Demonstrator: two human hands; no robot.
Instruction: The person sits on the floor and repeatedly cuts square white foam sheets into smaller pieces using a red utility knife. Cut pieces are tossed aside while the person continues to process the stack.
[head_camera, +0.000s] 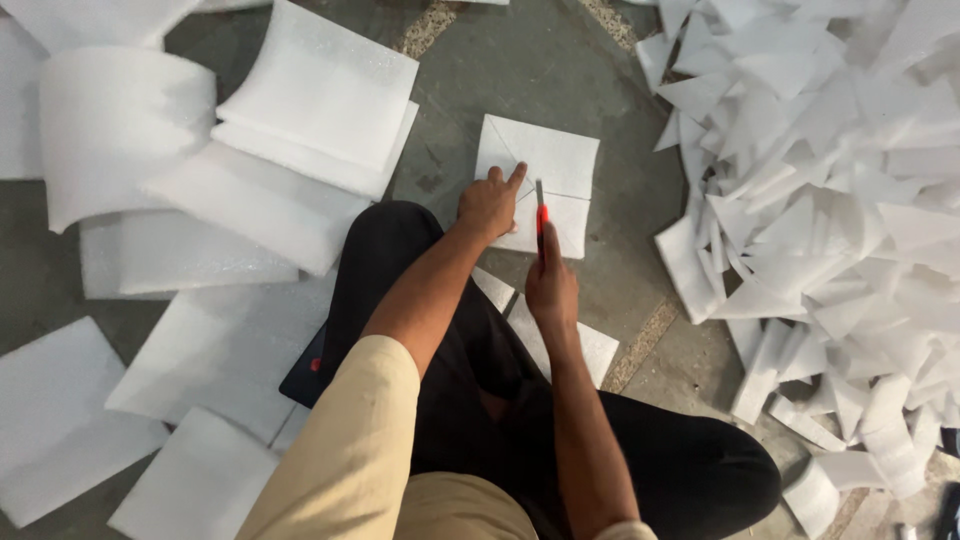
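The left hand (490, 203) presses flat on a square foam sheet (545, 180) on the floor (560, 70) ahead. The right hand (550, 285), closed around a red utility knife (541, 215), cuts it. A big pile of cut triangles (820, 180) lies right; many uncut sheets (230, 350) wait left.

left hand (488, 204) on foam square (545, 180), right hand (551, 285) with perhaps a cutter (540, 212)

No labels, signs or lit screens are seen; only a flat dark slab with a small red mark (306, 372), possibly a phone or tablet, is partly hidden under the near left knee, among white foam sheets (225, 350) on the floor.
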